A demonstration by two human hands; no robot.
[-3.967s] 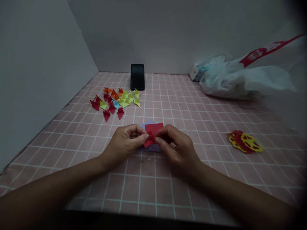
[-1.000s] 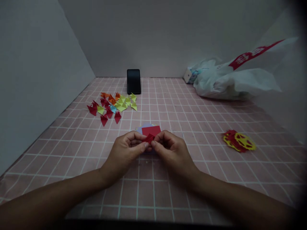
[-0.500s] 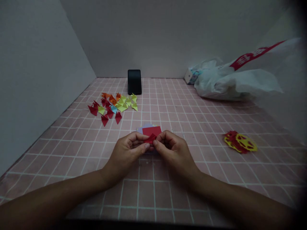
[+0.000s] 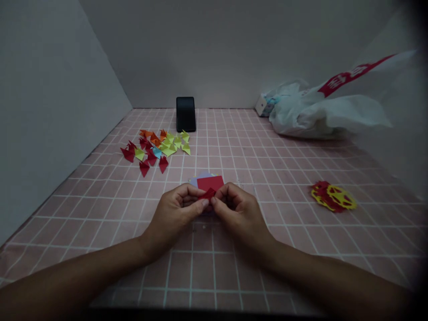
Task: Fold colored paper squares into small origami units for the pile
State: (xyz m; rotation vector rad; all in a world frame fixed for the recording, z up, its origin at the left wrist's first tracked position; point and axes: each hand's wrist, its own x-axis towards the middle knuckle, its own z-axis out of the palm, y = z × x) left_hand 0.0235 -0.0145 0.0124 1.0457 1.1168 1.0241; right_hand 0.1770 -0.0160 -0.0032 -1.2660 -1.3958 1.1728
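Between my two hands is a small folded piece of red paper [image 4: 208, 194]. My left hand [image 4: 179, 211] pinches its left side between thumb and fingers. On the other side, my right hand [image 4: 239, 211] grips the right edge with thumb and forefinger, the fingertips of both hands nearly touching. Just behind the hands a flat red sheet [image 4: 210, 182] lies on top of pale lilac paper [image 4: 200, 178], partly hidden by my fingers. Further back to the left sits a group of small folded paper birds [image 4: 169, 146] in red, orange, yellow-green and blue.
A black phone [image 4: 186, 114] leans upright at the back of the pink gridded table [image 4: 267, 178]. White plastic bags [image 4: 310, 116] and a small box [image 4: 262, 105] stand at the back right. Red and yellow cut-out shapes [image 4: 334, 197] lie on the right.
The whole view has shifted slightly, so things on the table appear a little further left. The hands keep their hold on the folded red paper, with only small finger movement.
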